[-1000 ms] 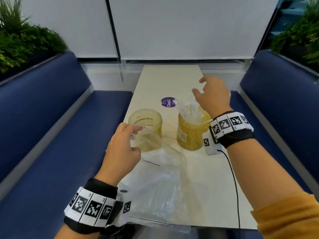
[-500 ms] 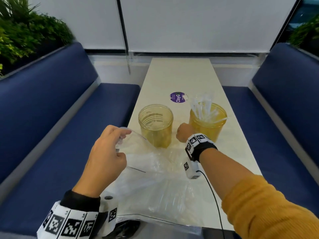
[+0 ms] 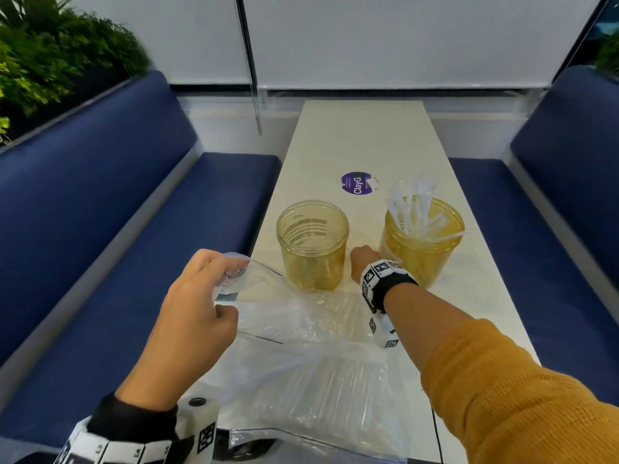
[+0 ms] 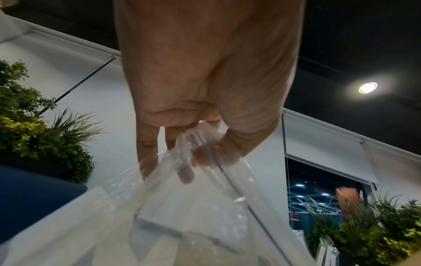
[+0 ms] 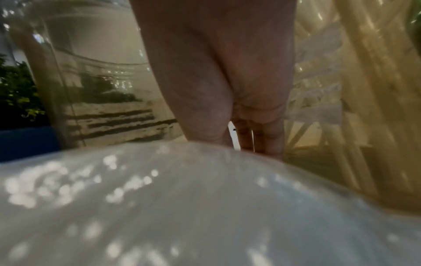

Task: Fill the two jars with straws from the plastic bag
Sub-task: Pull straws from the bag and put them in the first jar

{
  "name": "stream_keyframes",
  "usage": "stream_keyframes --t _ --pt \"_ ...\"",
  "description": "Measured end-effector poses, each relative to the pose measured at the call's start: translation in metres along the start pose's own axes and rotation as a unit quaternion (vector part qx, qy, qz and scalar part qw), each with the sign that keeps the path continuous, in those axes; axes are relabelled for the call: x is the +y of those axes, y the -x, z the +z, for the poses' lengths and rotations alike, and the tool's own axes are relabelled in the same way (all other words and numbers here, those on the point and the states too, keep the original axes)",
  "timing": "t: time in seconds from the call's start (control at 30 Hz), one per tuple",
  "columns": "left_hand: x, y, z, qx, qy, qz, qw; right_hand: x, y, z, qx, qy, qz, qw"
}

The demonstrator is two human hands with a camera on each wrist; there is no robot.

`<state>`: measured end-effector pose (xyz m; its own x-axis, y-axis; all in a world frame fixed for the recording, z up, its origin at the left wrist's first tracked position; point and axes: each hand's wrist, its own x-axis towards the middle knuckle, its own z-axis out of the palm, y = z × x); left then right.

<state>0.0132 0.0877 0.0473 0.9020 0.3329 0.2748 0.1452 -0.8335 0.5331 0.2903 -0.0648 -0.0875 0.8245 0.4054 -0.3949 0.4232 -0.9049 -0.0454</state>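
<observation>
Straws [image 3: 415, 212] fill only the right-of-frame jar [image 3: 422, 249]; the centre jar [image 3: 313, 246] stands empty, the left hand [image 3: 197, 316] pinches the plastic bag [image 3: 301, 373] mouth, and the right hand [image 3: 363, 262] reaches low between the jars, grip unclear.

Left hand [image 3: 192, 313] raised over the table's near left edge, back of hand up, fingers [image 4: 145, 158] and thumb curled, pinching the bag [image 3: 301, 363] rim. Right arm in a mustard sleeve reaches forward from the near right corner, wrist banded. Right hand [image 3: 363, 261] low at mid-table, tipped down; fingers [image 5: 268, 136] point downward, close together, their ends hidden.
</observation>
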Motion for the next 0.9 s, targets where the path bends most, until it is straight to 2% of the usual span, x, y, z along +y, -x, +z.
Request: stream_keyframes --t 0.13,0.37,0.47,0.6,0.7,0.77,0.83,0.9 --pt "0.004 -0.002 0.002 -0.001 0.003 0.009 1.0 0.004 0.009 -0.01 0.027 -0.02 0.008 0.999" --pt "0.01 -0.008 0.015 -0.013 0.006 0.021 1.0 0.006 0.055 -0.054 0.21 -0.041 0.015 0.977" --pt "0.017 -0.012 0.023 -0.013 0.019 0.031 0.999 0.016 0.084 -0.085 0.291 -0.117 0.014 0.949" --pt "0.028 -0.016 0.028 -0.015 0.034 0.042 0.998 0.043 0.136 -0.137 0.413 -0.23 -0.005 0.881" --pt "0.035 -0.02 0.032 -0.019 0.046 0.05 0.997 0.069 0.178 -0.179 0.477 -0.211 -0.013 0.853" --pt "0.041 -0.021 0.035 -0.019 0.056 0.057 0.997 0.088 0.194 -0.203 0.476 -0.143 0.007 0.868" --pt "0.047 -0.023 0.037 -0.018 0.064 0.06 0.996 0.103 0.195 -0.217 0.432 -0.056 0.047 0.899" --pt "0.052 -0.024 0.038 -0.019 0.071 0.062 0.995 0.112 0.182 -0.224 0.406 0.003 0.066 0.912"
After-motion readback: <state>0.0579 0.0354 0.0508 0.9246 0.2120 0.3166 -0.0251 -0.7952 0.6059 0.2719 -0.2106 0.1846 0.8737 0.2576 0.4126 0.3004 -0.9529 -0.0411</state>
